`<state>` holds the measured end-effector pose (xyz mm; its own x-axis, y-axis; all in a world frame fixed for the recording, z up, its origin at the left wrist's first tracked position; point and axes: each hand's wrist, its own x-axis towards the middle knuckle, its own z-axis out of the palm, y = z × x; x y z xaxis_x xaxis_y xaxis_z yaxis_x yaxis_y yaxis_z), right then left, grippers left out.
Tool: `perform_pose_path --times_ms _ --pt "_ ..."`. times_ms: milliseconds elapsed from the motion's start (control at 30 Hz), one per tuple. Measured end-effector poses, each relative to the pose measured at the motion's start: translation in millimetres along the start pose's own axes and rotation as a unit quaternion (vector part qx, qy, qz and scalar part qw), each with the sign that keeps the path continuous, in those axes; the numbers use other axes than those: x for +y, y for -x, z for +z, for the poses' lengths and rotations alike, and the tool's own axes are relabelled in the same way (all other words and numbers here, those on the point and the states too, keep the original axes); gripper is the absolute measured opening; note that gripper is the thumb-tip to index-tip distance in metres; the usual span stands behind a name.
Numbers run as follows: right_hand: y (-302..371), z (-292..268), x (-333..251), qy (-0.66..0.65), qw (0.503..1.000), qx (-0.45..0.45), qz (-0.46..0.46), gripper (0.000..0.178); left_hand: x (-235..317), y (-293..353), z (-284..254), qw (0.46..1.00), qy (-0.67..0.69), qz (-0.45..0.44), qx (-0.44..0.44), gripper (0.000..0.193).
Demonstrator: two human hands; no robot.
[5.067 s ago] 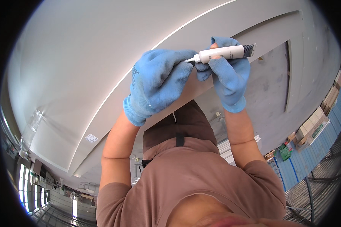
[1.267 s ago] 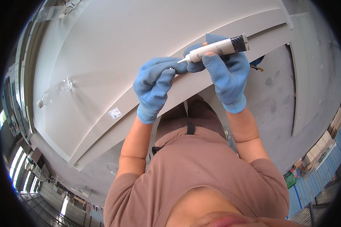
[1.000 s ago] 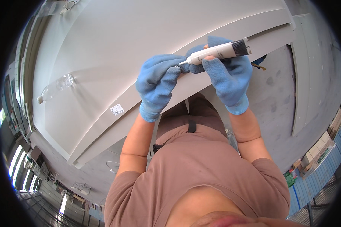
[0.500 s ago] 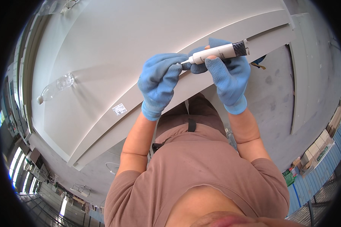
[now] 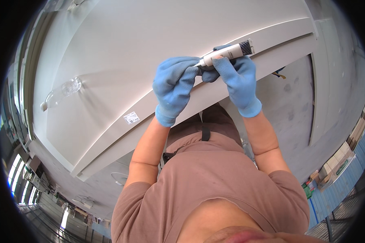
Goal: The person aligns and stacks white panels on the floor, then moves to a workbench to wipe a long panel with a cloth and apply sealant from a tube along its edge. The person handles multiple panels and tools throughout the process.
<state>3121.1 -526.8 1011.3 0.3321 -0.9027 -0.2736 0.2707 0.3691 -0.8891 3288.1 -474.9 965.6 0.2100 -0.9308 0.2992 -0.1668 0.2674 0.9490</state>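
Both my hands wear blue gloves with darker coated fingers. My right hand (image 5: 240, 83) grips a white squeeze tube (image 5: 227, 53), its thumb pressed on the side and the dark patterned end pointing up and right. The tube tilts down to the left, its narrow white nozzle (image 5: 198, 64) meeting the fingertips of my left hand (image 5: 174, 87). Those left fingers are pinched together; whatever lies between them is hidden. Beneath both hands is a long pale strip (image 5: 213, 95), part of a large light-grey panel (image 5: 129, 44).
On the panel at the left lies a transparent plastic bottle (image 5: 65, 92). A white printed sticker (image 5: 131, 118) is stuck on the strip near my left forearm. Grey floor (image 5: 288, 107) shows to the right, with another pale panel (image 5: 330, 81) beyond. Boxes (image 5: 336, 162) stand at the far right.
My right hand and the tube have shifted a little to the left, nearer my left hand. The tube sits lower behind the right thumb. My left hand stays pinched near the nozzle.
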Motion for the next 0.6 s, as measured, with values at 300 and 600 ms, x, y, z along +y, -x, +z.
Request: perform_pose_path --times_ms 300,600 --pt "-57.3 -4.0 27.6 0.050 0.989 -0.005 0.136 0.032 -27.5 3.5 -2.7 0.987 -0.109 -0.116 0.026 0.016" --pt "-71.9 1.8 44.9 0.056 0.981 -0.012 0.186 0.030 -31.0 -2.4 -20.2 0.979 -0.132 -0.155 -0.011 0.023"
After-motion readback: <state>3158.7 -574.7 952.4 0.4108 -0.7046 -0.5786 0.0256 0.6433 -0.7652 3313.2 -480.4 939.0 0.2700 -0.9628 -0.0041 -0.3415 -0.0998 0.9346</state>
